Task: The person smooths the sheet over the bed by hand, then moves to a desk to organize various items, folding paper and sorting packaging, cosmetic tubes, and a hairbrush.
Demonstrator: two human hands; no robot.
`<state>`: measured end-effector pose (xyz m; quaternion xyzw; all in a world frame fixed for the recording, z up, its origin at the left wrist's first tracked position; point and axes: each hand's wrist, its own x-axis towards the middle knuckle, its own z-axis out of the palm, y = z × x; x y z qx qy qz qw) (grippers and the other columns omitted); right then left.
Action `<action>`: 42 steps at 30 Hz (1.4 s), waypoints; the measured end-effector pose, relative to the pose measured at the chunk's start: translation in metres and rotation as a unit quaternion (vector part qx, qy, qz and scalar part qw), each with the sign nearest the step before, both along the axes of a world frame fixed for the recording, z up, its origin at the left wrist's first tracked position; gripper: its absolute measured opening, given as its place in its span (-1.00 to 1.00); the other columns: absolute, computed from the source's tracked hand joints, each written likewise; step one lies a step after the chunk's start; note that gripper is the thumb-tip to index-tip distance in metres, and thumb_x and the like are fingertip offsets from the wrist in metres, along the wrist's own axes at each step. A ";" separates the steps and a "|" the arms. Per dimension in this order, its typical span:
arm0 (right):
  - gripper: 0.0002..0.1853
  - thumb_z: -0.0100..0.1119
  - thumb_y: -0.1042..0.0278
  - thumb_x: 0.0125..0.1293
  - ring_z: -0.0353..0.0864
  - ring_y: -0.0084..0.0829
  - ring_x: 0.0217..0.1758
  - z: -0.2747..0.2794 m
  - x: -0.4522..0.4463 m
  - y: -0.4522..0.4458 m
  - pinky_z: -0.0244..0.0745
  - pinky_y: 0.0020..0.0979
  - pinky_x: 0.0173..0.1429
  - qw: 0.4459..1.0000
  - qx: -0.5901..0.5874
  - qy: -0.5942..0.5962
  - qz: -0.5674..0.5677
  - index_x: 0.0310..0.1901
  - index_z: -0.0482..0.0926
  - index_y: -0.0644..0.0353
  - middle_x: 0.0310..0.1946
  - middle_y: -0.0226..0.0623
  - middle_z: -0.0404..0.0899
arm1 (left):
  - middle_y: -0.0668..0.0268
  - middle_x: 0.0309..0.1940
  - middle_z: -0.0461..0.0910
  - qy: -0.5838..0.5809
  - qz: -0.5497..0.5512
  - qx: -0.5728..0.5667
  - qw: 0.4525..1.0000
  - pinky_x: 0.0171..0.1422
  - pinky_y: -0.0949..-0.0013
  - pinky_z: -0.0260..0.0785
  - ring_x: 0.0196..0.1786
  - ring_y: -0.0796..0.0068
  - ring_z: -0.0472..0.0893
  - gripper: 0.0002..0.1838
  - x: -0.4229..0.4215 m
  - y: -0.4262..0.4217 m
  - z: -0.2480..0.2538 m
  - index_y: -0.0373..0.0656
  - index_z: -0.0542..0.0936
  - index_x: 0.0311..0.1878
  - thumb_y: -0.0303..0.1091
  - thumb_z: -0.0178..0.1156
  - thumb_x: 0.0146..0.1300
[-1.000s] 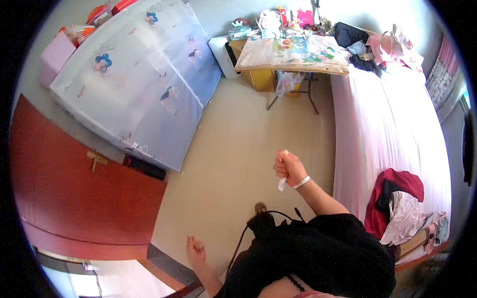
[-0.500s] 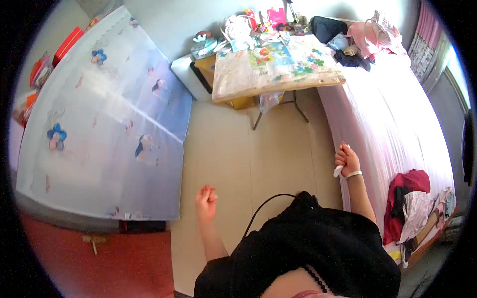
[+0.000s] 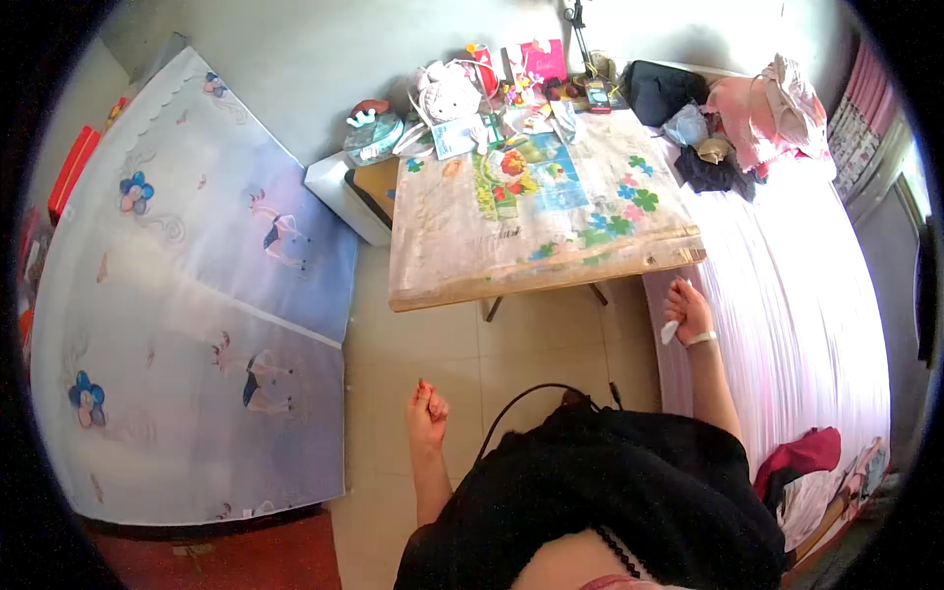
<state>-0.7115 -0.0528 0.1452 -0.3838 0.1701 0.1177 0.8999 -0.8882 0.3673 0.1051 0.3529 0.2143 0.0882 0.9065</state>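
Note:
My left hand hangs over the tiled floor, its fingers curled into a loose fist with nothing visible in them. Out to the right, near the bed's edge, my right hand is closed around a small crumpled white tissue that sticks out on its left side. A light band circles that wrist. The table, topped with a flower-printed cover, stands ahead; its front right corner is the part nearest my right hand, and the two look apart.
Clutter lines the table's back: a plush bag, a teal basket, a pink box and a lamp. A fabric wardrobe stands left. The bed bears clothes and a black bag. A cable curves before me.
I have moved forward, so the table looks nearer and larger. My left hand has shifted slightly right and lower in view. My right hand still grips the tissue.

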 end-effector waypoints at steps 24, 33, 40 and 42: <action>-0.72 -0.14 0.29 0.25 0.33 -0.66 -0.36 -0.002 0.232 0.131 0.30 -0.59 -0.30 0.989 -0.144 -0.027 -0.034 -0.10 0.45 0.24 -0.45 -0.48 0.36 | -0.12 0.15 0.12 -0.089 -0.326 -0.249 0.908 0.33 0.20 -0.05 0.23 0.08 0.14 -0.19 0.462 -0.014 0.057 -0.53 0.05 0.14 0.17 -0.46 0.21; -0.70 0.01 0.49 0.13 0.47 -0.55 -0.29 -0.019 0.300 0.168 0.40 -0.55 -0.20 0.974 -0.157 -0.026 0.164 -0.06 0.39 0.32 -0.37 -0.38 0.47 | 0.01 -0.03 0.39 -0.069 -0.302 -0.033 0.950 0.09 0.35 0.29 0.01 0.24 0.42 -0.65 0.500 -0.007 0.005 -0.40 0.29 0.04 -0.41 -0.13 0.23; -0.75 0.05 0.54 0.04 0.46 -0.60 -0.33 -0.073 0.325 0.146 0.36 -0.58 -0.25 0.957 -0.271 0.001 0.106 -0.18 0.49 0.27 -0.40 -0.37 0.50 | 0.33 -0.56 0.43 0.038 -0.224 0.083 0.970 -0.60 0.65 0.08 -0.65 0.70 0.24 -0.90 0.508 0.034 -0.022 -0.28 0.44 -0.29 -0.47 -0.03 0.18; -0.75 0.05 0.54 0.03 0.45 -0.61 -0.35 -0.101 0.333 0.135 0.35 -0.59 -0.26 0.950 -0.298 -0.004 0.091 -0.19 0.49 0.27 -0.41 -0.38 0.50 | 0.46 -0.70 0.28 0.070 -0.206 0.109 0.970 -0.64 0.64 -0.12 -0.70 0.76 0.08 -0.86 0.511 0.037 -0.022 -0.22 0.42 -0.39 -0.37 -0.03 0.21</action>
